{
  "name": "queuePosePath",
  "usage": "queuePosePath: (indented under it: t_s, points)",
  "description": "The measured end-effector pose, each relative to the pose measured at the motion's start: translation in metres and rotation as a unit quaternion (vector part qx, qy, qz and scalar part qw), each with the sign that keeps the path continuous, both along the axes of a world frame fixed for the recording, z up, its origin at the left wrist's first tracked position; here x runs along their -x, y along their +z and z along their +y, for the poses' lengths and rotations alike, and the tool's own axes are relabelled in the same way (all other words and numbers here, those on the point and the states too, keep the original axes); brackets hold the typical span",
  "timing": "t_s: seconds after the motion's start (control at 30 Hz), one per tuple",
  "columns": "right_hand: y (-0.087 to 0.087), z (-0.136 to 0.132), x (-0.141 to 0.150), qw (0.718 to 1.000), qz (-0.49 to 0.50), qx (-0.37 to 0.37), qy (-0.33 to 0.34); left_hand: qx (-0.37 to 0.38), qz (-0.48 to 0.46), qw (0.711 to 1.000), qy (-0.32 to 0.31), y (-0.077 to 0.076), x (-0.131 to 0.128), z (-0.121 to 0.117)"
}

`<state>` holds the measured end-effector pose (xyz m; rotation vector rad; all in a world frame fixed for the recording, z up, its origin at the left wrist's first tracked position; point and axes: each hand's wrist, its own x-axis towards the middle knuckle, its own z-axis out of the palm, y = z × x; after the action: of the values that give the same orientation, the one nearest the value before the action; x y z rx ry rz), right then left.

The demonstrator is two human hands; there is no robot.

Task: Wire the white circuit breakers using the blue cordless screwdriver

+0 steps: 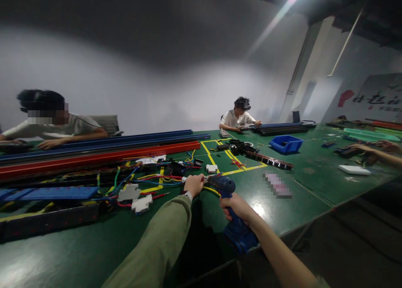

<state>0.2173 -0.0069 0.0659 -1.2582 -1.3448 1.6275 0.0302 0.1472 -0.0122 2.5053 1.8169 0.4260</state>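
Note:
My right hand [238,207] is wrapped round the grip of a blue cordless drill [241,234], held upright near the table's front edge. Its dark nose points left, and the bit end reaches my left hand [194,184]. That hand is closed in a pinch on a small white wired part [184,179], mostly covered by the fingers. Red, blue and yellow wires [169,178] run leftward from it. Another yellow wire [211,190] passes below the drill's nose. White block-shaped modules [142,203] with red wires lie to the left of my hands.
Blue power strips [63,193] and long red channels [94,157] stretch along the left of the green table [301,200]. Beyond the yellow tape marks stands a blue bin [285,144]. Two people sit opposite; another person's hands [364,149] work at right beside a white flat object [354,170].

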Motion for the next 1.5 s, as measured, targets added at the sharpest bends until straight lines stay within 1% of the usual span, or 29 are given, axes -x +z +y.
queuePosePath:
  t_s: [0.63, 0.83, 1.07, 1.33, 1.5]
  points:
    - [0.0013, 0.0018, -0.0009, 1.0, 0.003, 0.006, 0.0, -0.004, 0.001, 1.0, -0.002, -0.0049, 0.0006, 0.0015]
    - [0.0, 0.0019, -0.0007, 1.0, 0.008, 0.006, -0.011, -0.006, 0.007, 1.0, 0.0, -0.0062, 0.0, 0.0027]
    - [0.0033, 0.0004, 0.0001, 1.0, -0.002, 0.006, -0.009, -0.011, 0.006, 1.0, 0.004, -0.0076, -0.0007, 0.0038]
    - [0.005, -0.0009, 0.0012, 1.0, 0.004, 0.011, -0.017, -0.012, 0.002, 1.0, 0.002, -0.0073, -0.0004, 0.0032]
    - [0.0057, -0.0009, 0.0007, 1.0, -0.006, 0.008, -0.008, -0.01, -0.004, 1.0, 0.002, -0.0064, -0.0003, 0.0016]
